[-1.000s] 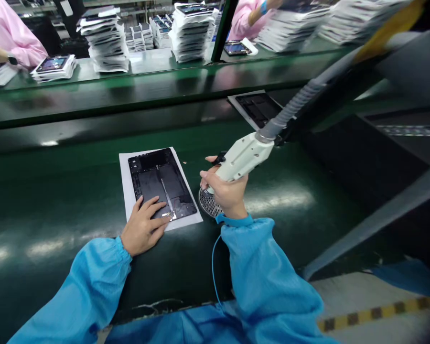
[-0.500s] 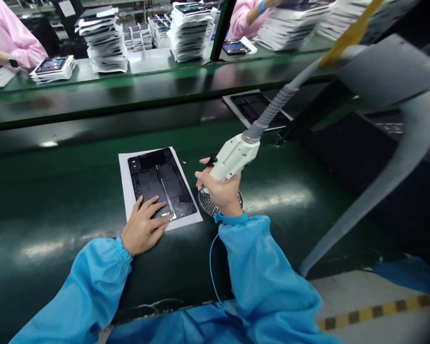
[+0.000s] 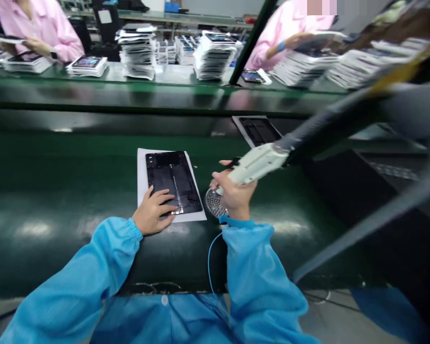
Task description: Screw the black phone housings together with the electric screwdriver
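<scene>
Dark tablet shell (image 3: 168, 179) lies on a white sheet (image 3: 142, 177) on the green bench (image 3: 75, 181), interior exposed. Left hand (image 3: 152, 212), fingers spread, rests on it, gripping nothing. Right hand (image 3: 239, 197) is curled closed round a white tool (image 3: 258, 165) at a perforated dish (image 3: 212, 203). Progress: shell work seems unfinished; amount done or left unclear. No brands or writing legible.

white tool (image 3: 260, 164) partly hidden, grey hose (image 3: 318, 120) blurred

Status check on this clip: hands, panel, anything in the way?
Left hand open, resting on panel. Right hand gripping driver at dish. Panel flat on white paper. Right hand partly blocks view of dish.
</scene>
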A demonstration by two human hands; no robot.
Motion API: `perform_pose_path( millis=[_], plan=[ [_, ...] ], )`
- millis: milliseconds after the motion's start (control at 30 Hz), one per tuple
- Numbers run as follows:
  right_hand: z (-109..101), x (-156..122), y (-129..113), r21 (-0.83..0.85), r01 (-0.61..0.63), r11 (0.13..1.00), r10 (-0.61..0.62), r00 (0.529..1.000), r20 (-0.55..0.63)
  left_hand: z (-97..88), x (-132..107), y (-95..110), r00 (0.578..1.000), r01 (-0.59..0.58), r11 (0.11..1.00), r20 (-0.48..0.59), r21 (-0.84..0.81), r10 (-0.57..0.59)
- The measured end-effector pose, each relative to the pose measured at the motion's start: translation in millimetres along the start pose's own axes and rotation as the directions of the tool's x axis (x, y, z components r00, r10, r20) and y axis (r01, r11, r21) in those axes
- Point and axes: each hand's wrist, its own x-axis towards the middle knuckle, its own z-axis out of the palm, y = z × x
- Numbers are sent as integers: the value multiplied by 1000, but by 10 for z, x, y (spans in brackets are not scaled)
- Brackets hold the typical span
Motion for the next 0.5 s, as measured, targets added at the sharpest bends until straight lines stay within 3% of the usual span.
perform_pose_path(
  millis=[100,200,333,500],
  plan=[
    [55,-81,-127,73,36,997,-37,999,3,53,13,21,998,64,997,7,36,-64],
    [184,-237,-164,73,-17,997,8,993,116,75,47,39,990,120,991,67,55,-123],
    [407,-441,-63,11,-64,998,59,970,236,56,91,59,974,155,986,156,60,-162],
    [548,-508,67,-34,-95,995,101,965,240,25,108,71,959,163,985,226,52,-171]
  ],
)
